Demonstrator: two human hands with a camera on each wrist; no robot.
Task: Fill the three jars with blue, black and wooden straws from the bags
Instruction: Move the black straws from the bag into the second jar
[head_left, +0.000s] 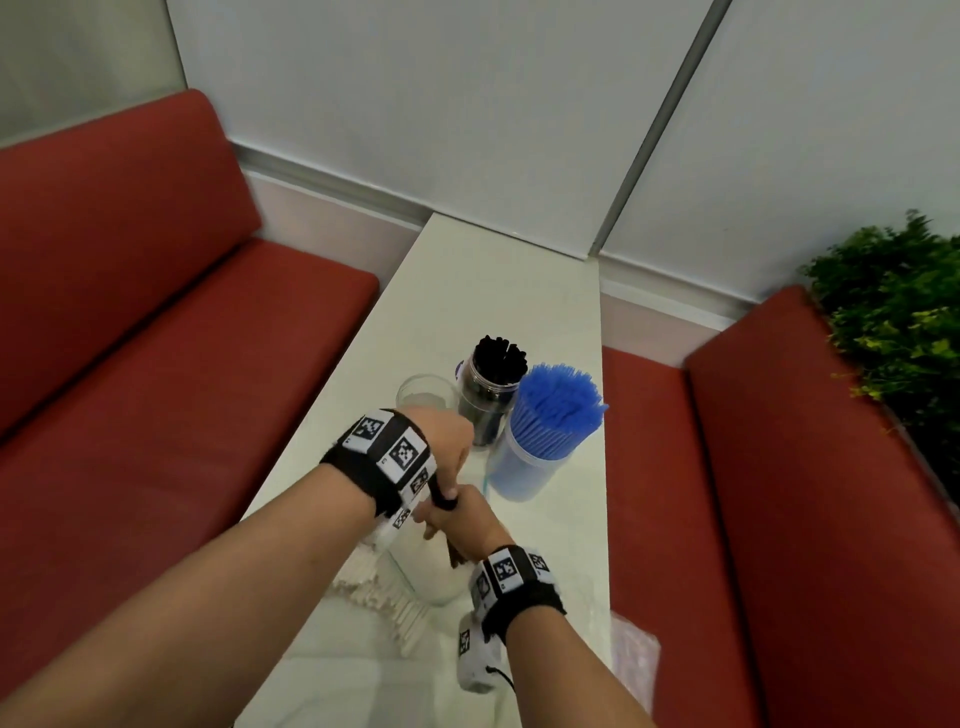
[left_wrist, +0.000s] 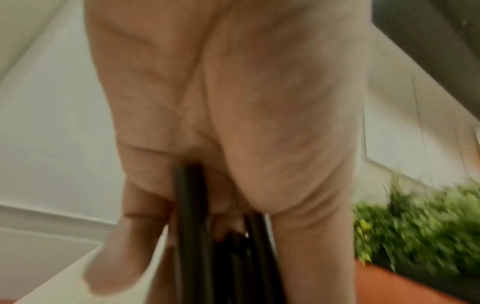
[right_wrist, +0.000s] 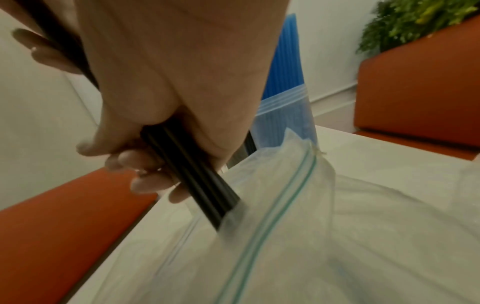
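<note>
Both hands meet over the white table (head_left: 467, 291) on one bundle of black straws (head_left: 444, 500). My left hand (head_left: 451, 475) grips the bundle's upper end and my right hand (head_left: 441, 522) grips it lower down. In the left wrist view the black straws (left_wrist: 192, 226) run between curled fingers. In the right wrist view the straws (right_wrist: 197, 176) stick down into a clear zip bag (right_wrist: 285, 205). Behind the hands stand an empty clear jar (head_left: 427, 397), a jar of black straws (head_left: 493, 387) and upright blue straws (head_left: 550, 421) with a zip bag around them. A bag of wooden straws (head_left: 379, 592) lies below my left wrist.
Red benches (head_left: 156, 364) (head_left: 779, 493) run along both sides of the narrow table. A green plant (head_left: 898, 322) sits behind the right bench. Another crumpled plastic bag (head_left: 634, 647) lies at the table's right edge. The far half of the table holds nothing.
</note>
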